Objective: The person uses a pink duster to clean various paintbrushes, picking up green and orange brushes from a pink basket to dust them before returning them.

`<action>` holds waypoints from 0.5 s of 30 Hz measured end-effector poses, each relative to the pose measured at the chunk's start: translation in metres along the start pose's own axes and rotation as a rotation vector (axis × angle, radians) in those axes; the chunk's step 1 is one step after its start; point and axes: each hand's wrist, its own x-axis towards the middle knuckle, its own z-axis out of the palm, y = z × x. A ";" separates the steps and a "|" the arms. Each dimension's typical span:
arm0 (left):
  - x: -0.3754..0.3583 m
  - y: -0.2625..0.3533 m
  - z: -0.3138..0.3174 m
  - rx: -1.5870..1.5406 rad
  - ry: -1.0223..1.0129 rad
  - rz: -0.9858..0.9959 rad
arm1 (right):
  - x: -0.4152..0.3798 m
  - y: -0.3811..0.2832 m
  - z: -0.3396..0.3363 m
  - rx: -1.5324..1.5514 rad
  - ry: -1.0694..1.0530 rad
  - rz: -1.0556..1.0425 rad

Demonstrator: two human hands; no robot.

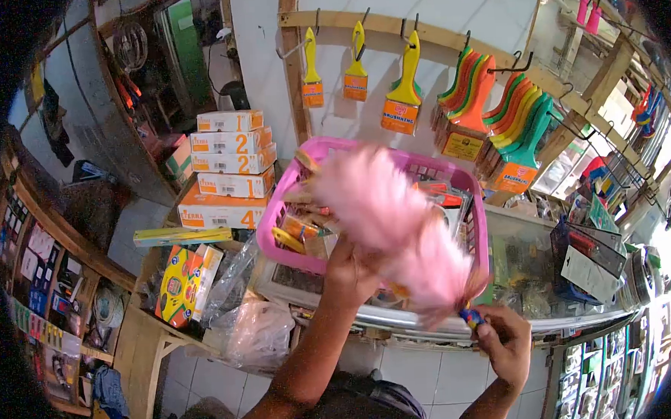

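A fluffy pink feather duster, smeared by motion, stretches across the pink plastic basket. My right hand is closed around the blue patterned handle at its lower right end. My left hand is at the middle of the duster, with its fingers closed about the feathers where they narrow and partly hidden by them. Below the duster, the basket holds paintbrushes with wooden and yellow handles, among them a yellow-handled brush, and packaged items at its right side.
Left of the basket stand stacked orange-and-white boxes and a yellow crayon-style box. A clear plastic bag lies nearer me. Paintbrushes hang from hooks on a wooden rail. The basket rests on a glass counter.
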 end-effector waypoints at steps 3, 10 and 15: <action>0.006 0.000 0.020 -0.168 -0.093 -0.076 | -0.002 0.006 -0.007 -0.137 -0.123 -0.111; 0.009 -0.005 0.026 -0.085 -0.003 0.100 | 0.005 0.014 0.017 -0.070 0.047 0.068; 0.006 0.000 -0.007 -0.289 -0.292 -0.008 | 0.004 0.018 0.020 -0.075 -0.011 0.054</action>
